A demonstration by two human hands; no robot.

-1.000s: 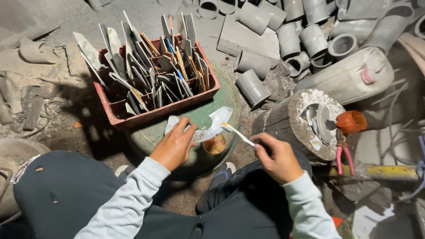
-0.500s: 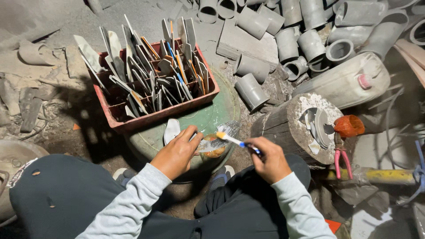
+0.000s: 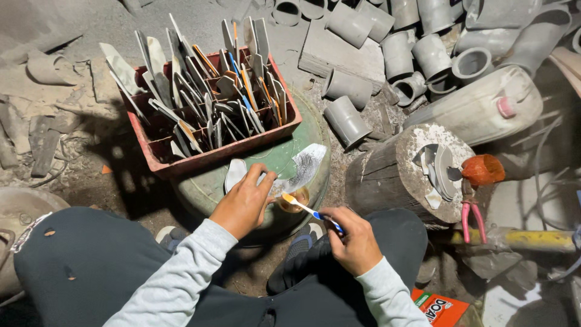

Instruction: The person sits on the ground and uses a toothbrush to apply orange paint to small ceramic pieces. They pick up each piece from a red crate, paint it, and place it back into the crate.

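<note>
My left hand (image 3: 245, 200) grips a flat, blade-shaped grey piece (image 3: 298, 168) over the top of a green drum (image 3: 315, 136). A second pale piece (image 3: 233, 174) sticks out just left of that hand. My right hand (image 3: 356, 239) holds a toothbrush (image 3: 307, 209) with a blue and white handle. Its orange-smeared head lies against the lower edge of the grey piece, over a small cup of orange paste (image 3: 295, 201) on the drum.
A red crate (image 3: 224, 154) full of several similar flat pieces stands on the drum behind. To the right are a wooden stump (image 3: 387, 175) with cut pieces on top, pink-handled pliers (image 3: 471, 215), a white jerrycan (image 3: 484, 109) and several grey pipe sections (image 3: 348, 121).
My hands have dropped closer to the drum. The toothbrush head has moved from the air at the piece's right down to the piece's lower edge by the paste cup.
</note>
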